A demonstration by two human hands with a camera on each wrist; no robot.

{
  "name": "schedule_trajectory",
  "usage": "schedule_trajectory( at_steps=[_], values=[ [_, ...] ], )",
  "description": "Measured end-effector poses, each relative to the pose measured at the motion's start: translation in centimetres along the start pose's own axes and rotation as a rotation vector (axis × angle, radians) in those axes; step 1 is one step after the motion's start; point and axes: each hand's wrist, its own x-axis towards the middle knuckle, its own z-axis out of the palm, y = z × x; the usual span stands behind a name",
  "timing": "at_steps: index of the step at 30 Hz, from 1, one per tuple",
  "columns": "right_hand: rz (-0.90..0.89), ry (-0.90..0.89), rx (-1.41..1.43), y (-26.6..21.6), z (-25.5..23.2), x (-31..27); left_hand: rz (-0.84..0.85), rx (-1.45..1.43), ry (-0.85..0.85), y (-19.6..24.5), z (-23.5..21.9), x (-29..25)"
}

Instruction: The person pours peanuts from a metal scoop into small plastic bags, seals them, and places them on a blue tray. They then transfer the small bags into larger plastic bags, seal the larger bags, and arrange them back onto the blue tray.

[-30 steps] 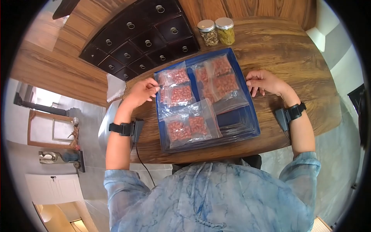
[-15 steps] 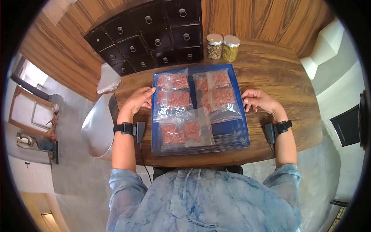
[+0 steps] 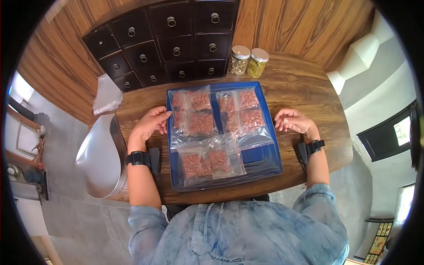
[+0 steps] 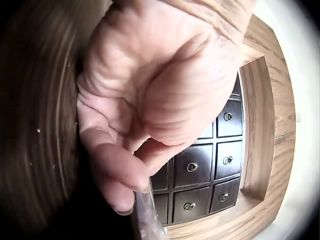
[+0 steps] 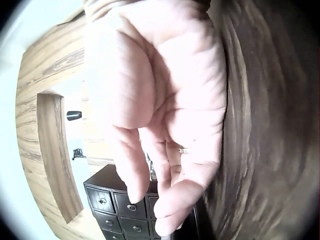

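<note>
A square blue tray (image 3: pixel 260 157) lies on the wooden table in the head view. On it are several clear zip bags of reddish peanuts: bags at the back left (image 3: pixel 201 123), at the right (image 3: pixel 251 118) and at the front (image 3: pixel 194 165). My left hand (image 3: pixel 152 123) rests beside the tray's left side, its fingertips right at the rim. Bent loosely, its fingers show close to a clear plastic edge (image 4: pixel 146 212) in the left wrist view. Across the tray, my right hand (image 3: pixel 293 121) lies just off the right rim, palm turned inward, with relaxed fingers holding nothing.
A dark cabinet of small drawers (image 3: pixel 176 52) stands behind the tray. Two lidded jars (image 3: pixel 239 62) are beside it. A metal scoop-shaped pan (image 3: pixel 99 154) sits at the table's left edge, near some clear plastic bags (image 3: pixel 107 95).
The head view has tilted and turned, showing more of the cabinet and metal pan. Both hands stay beside the tray; the right fingers, earlier at the rim, now sit slightly off it.
</note>
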Motion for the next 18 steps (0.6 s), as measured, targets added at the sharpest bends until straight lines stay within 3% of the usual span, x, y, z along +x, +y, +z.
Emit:
schedule_trajectory(
  at_steps=[7,18],
  values=[
    [-0.039,-0.083,0.263,1.2,-1.6,0.7,-0.012,0.016,-0.048,0.2,-0.5,0.4],
    [0.003,-0.089,0.385,1.1,-1.9,1.1,0.014,-0.092,-0.099,-0.1,-1.2,0.8]
  ],
)
